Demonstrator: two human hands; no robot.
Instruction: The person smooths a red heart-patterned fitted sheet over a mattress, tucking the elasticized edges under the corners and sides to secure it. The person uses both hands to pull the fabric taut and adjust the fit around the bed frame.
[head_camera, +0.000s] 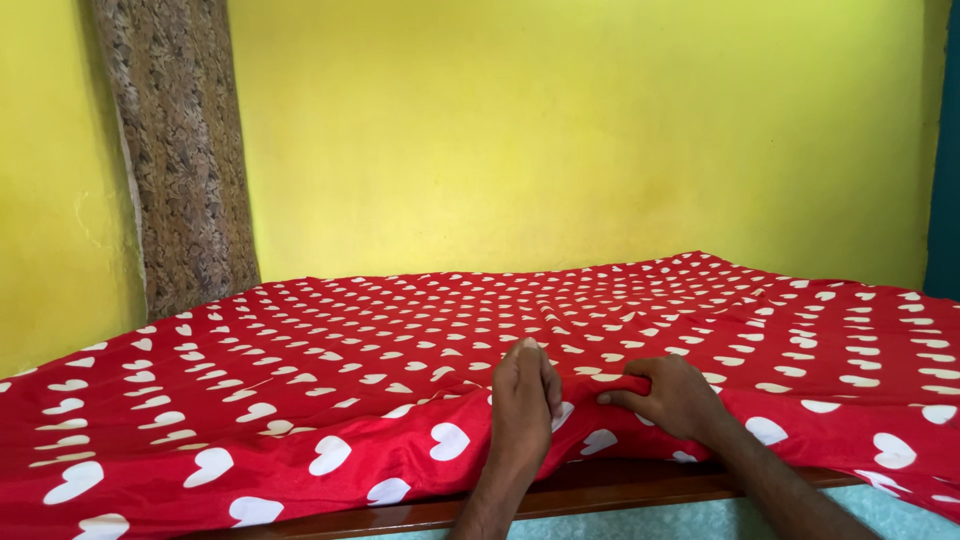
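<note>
Both my hands are on the red bedsheet (400, 370) with white hearts, at the near edge of the bed. My left hand (522, 395) lies knuckles up, fingers curled down into the cloth, closed on a fold. My right hand (672, 395) is just beside it, fingers pinching a raised ridge of the same sheet between thumb and fingertips. So both are closed on fabric, close together but not touching.

The sheet covers the whole bed top and hangs a bit over the wooden bed frame (600, 490) at the front. Wrinkles fan out from my grip toward the far side.

Judgement on doing it well: keep both pinches firm on the 1 fold, pull evenly toward me, low and flat, so the creases run out instead of bunching.

Behind: yellow wall (560, 130), a patterned brown mattress (180, 150) leaning upright in the left corner.
</note>
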